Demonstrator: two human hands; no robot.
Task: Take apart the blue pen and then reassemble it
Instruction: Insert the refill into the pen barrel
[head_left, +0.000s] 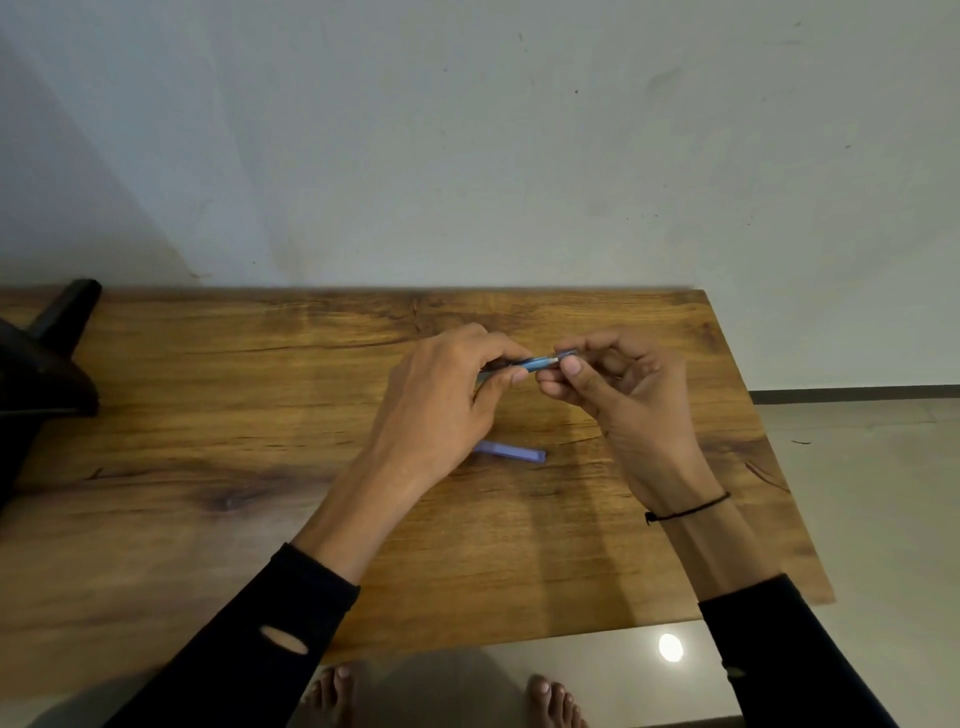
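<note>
Nearest on the bench (208, 415), the pen cap (511, 451) lies loose; both hands' grips pinch the light, slick, stiff blue pen barrel (535, 362), left hand (441, 400) mid-body, right hand (623, 389) twisting its end.

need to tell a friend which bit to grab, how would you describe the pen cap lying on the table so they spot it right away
Start at the wooden table against the pale wall. Below the two hands, which hold the blue pen in the air, a short piece lies flat on the wood by the left wrist: the pen cap. It is the only loose thing near the hands, purplish blue, and untouched.
</note>
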